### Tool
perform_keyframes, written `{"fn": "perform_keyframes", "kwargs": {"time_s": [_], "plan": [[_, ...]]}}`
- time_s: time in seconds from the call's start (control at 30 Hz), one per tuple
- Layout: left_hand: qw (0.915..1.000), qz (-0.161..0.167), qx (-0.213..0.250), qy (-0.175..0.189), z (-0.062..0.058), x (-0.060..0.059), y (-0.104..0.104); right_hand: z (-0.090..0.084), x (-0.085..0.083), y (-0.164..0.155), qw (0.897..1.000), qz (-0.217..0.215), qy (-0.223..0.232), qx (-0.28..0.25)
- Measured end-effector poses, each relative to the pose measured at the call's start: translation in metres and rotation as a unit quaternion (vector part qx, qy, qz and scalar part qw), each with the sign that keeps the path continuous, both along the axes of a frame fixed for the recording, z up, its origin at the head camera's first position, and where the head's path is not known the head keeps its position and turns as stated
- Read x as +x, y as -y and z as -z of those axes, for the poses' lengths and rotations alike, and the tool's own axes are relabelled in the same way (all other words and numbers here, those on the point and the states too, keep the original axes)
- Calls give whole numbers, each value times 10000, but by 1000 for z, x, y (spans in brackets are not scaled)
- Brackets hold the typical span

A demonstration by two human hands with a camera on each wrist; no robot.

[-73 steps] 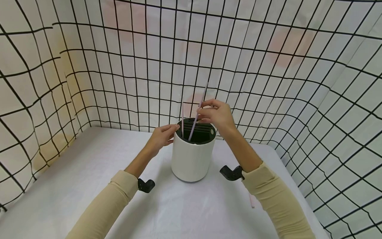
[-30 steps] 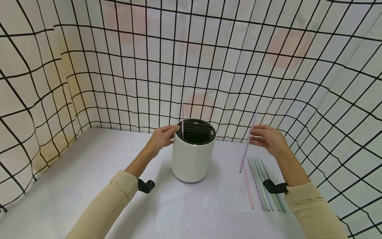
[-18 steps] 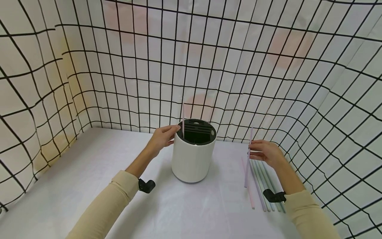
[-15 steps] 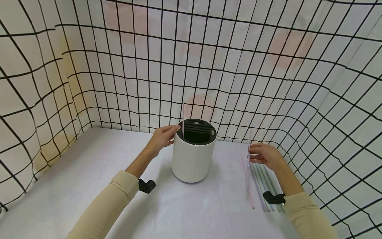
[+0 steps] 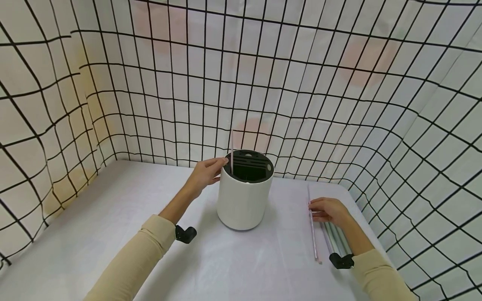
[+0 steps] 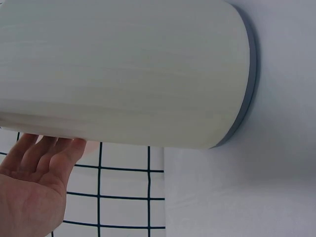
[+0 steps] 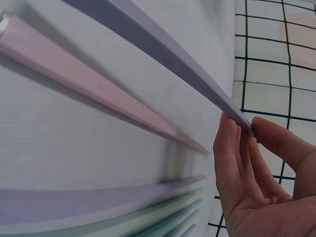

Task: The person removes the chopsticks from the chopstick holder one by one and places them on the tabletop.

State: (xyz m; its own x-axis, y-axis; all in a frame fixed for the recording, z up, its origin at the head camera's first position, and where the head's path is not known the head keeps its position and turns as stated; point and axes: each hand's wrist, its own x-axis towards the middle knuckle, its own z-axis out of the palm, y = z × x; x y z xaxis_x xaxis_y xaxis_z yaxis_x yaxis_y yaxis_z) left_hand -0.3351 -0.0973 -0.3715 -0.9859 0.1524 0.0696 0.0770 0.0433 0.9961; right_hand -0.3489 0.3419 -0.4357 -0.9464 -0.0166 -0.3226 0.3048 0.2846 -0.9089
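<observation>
white table point(image 5: 113, 217) bears a white canister point(image 5: 244, 200) and pastel straws point(image 5: 331, 238).

left hand point(image 5: 205, 172) raised, fingers straight; right hand point(image 5: 328, 210) low, fingertips pinching.

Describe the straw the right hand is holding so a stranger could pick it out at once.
Start at the white cylindrical holder mid-table, then look right to the row of pastel straws lying flat by the checked wall. The lilac straw is at the row's left, above the pink straw, and is the only one pinched in the right hand.
</observation>
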Motion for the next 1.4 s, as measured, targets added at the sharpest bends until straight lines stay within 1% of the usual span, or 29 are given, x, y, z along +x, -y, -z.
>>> {"fn": "perform_keyframes", "kwargs": {"time_s": [0.17,0.33,0.43,0.7,0.8,1.03,1.4], "plan": [[10000,-32,38,-2,0,0,1,10,0,2,9998,-126,125,39],[10000,-2,82,-16,0,-1,0,13,4,4,9996,-106,205,167],[10000,-17,79,-19,1,-1,0,15,5,4,9995,-91,138,281],[10000,-39,47,-29,1,-2,0,21,3,4,9962,28,-101,867],[10000,-8,55,-39,2,-2,0,21,4,5,9951,2,-149,972],[10000,14,72,-32,2,-2,0,21,5,7,9946,-19,-164,1029],[10000,-73,64,3,1,-1,-1,23,6,7,9944,1,-173,1039]]}}
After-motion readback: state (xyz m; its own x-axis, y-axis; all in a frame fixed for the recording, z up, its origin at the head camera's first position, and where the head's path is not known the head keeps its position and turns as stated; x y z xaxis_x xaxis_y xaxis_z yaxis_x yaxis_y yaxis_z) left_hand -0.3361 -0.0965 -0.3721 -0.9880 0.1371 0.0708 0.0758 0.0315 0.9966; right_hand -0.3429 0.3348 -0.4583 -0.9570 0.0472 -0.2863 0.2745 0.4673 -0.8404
